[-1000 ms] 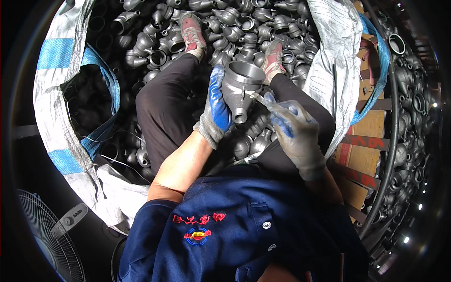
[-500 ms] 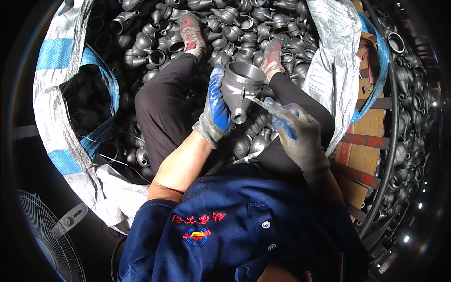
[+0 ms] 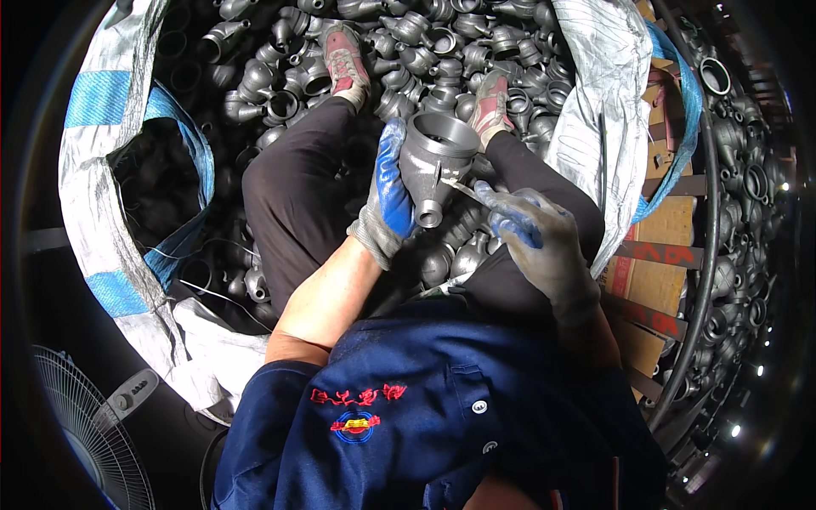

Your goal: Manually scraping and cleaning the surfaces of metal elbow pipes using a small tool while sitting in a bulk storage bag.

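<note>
My left hand (image 3: 388, 194), in a blue-coated grey glove, is wrapped round the side of a grey metal casting (image 3: 425, 170). It has a wide round mouth at the top and narrows to a small round spout tilted toward me. In my right hand (image 3: 537, 236), gloved likewise, is a thin, pale, flat strip-like tool (image 3: 462, 189). Its tip meets the casting beside a raised rib on the side. The tool's other end is hidden in my fingers, so I cannot tell its exact kind.
Many similar castings (image 3: 416, 59) lie heaped round my shoes inside a large white woven sack (image 3: 98, 183) with blue straps. Right of it stand cardboard (image 3: 659, 285) and a dark metal frame (image 3: 712, 212), with more castings beyond. A fan (image 3: 89, 433) stands at lower left.
The casting has tilted slightly in my left hand, its spout shifting a little down and left. My right hand and the tool have moved slightly left and down along its side.
</note>
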`<state>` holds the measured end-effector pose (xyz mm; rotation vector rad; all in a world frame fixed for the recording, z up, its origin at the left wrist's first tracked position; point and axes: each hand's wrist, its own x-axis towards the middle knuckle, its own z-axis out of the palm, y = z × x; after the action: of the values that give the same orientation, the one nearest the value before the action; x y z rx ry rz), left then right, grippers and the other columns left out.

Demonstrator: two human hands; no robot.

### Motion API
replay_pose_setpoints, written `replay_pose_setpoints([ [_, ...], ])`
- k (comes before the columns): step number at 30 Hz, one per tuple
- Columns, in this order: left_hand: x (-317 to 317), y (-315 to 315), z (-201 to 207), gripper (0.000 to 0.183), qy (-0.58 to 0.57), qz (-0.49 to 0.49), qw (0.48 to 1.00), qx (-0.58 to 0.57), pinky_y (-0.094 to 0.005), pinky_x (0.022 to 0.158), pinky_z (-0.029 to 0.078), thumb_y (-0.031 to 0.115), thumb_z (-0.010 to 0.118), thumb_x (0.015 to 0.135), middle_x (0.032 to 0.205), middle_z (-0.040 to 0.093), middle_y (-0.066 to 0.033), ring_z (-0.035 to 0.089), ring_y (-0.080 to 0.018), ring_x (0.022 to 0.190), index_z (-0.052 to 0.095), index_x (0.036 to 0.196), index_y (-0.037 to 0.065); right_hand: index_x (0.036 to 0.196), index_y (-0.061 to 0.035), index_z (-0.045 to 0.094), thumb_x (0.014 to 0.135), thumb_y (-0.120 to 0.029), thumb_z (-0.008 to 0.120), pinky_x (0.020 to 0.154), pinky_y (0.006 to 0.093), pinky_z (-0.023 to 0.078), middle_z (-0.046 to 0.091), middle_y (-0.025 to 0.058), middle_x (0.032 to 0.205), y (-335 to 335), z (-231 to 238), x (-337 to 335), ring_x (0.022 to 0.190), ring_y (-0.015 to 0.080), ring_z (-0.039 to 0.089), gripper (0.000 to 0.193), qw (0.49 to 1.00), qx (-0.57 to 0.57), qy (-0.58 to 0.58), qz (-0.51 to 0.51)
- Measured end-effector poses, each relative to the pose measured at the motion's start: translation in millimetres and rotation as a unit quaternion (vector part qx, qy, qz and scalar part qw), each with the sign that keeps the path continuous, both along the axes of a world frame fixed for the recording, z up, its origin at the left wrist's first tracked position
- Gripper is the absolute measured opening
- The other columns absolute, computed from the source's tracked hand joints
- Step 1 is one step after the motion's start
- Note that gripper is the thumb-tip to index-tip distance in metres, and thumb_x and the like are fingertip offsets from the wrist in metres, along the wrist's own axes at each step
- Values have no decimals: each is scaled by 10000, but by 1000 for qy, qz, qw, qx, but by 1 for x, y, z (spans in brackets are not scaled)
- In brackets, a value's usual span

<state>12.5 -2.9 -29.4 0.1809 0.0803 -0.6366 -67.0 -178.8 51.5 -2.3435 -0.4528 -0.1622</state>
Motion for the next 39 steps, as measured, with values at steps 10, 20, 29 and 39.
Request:
replay_pose_setpoints([
  [10,-4,-4,-1,633,-20,-39,998,-47,-402,981,439,530,377,934,1298,485,-148,529,-274,1138,371,1354,55,1383,76,268,772,50,666,700,209,485,547,17,801,20,-27,19,736,78,557,730,843,459,237,-146],
  [20,-6,-6,-4,636,8,-12,999,32,-384,917,488,537,368,933,1224,535,-178,573,-271,1067,420,1303,23,1145,49,529,795,15,646,816,254,495,619,71,986,18,-29,25,881,124,602,371,766,525,346,-132],
  [29,-9,-11,-6,626,16,-24,999,-25,-392,1002,420,528,355,941,1295,483,-150,520,-260,1148,368,1352,56,976,17,558,774,-4,703,612,195,450,567,10,765,33,-37,24,675,39,516,249,866,423,213,-160],
  [39,-18,-5,6,529,-469,163,745,447,-382,903,499,476,354,948,1169,573,-135,603,-236,1019,460,1252,57,995,13,540,776,-23,729,507,170,379,490,-30,692,28,-38,20,569,9,413,291,883,389,225,-133],
])
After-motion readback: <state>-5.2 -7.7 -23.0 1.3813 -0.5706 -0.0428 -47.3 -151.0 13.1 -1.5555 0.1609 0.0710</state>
